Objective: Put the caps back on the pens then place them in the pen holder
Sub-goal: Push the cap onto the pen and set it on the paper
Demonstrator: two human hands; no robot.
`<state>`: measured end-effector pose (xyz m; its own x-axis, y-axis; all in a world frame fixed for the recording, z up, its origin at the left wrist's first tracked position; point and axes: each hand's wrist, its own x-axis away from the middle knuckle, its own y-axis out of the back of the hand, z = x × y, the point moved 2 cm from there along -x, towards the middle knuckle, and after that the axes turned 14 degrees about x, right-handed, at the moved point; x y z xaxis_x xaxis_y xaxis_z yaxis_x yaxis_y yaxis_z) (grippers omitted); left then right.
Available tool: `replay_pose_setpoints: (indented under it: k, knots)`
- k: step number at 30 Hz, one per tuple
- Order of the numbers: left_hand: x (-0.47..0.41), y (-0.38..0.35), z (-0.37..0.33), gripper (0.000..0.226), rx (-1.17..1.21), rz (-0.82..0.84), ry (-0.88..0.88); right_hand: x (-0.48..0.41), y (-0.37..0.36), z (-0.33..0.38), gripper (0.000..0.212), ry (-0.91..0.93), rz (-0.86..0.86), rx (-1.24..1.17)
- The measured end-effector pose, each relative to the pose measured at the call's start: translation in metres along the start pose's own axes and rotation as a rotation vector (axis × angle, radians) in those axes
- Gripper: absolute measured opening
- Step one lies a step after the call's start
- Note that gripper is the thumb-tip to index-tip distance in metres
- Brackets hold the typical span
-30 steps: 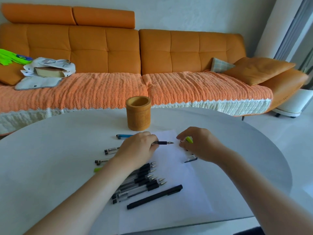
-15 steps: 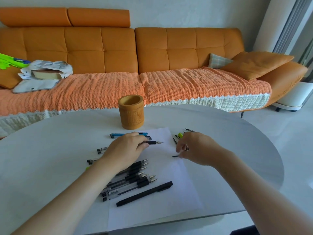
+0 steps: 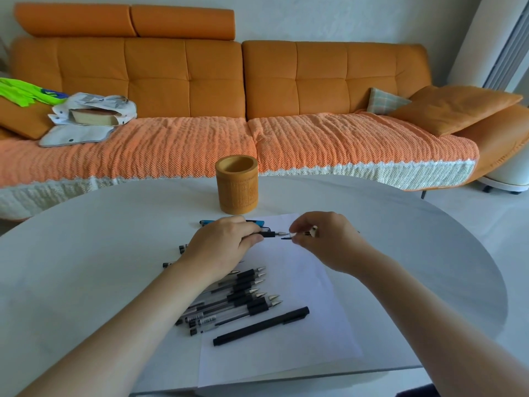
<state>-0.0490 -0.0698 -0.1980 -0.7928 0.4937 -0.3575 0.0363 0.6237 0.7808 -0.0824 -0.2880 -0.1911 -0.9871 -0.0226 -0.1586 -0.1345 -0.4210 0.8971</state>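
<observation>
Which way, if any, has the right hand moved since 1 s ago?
Yes: judged against the pen holder, the right hand, pinching a cap, has shifted left, toward the tip of the pen that the left hand holds.

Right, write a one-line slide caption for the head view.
Left hand holds an uncapped pen; right hand pinches a cap just off its tip, pen holder behind.

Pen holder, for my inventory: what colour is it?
The pen holder is tan-orange; head view.
</observation>
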Motion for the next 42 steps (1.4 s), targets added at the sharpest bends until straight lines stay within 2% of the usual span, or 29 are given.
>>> replay_pose_setpoints:
  k: [14, 21, 27, 30, 36, 42]
  knots:
    - [0.004, 0.005, 0.009, 0.023, 0.022, -0.029, -0.005, -0.002, -0.006, 0.012, 0.010, -0.020, -0.016, -0.103]
    - [0.003, 0.005, 0.012, 0.021, 0.122, 0.033, 0.027, -0.005, -0.010, 0.014, 0.009, -0.007, -0.009, -0.102]
    - [0.001, 0.004, 0.013, 0.020, 0.226, 0.155, 0.060, -0.005, -0.014, 0.024, 0.010, 0.024, 0.006, -0.134]
    - [0.001, 0.011, 0.014, 0.021, 0.255, 0.142, 0.067, -0.008, -0.017, 0.021, 0.007, -0.001, -0.010, -0.178]
    - [0.006, 0.020, 0.019, 0.021, 0.289, 0.124, 0.036, -0.003, -0.020, 0.035, 0.011, 0.150, -0.051, -0.085]
    - [0.014, 0.016, 0.017, 0.022, 0.272, 0.050, -0.051, -0.001, -0.029, 0.037, 0.011, -0.018, 0.060, -0.327]
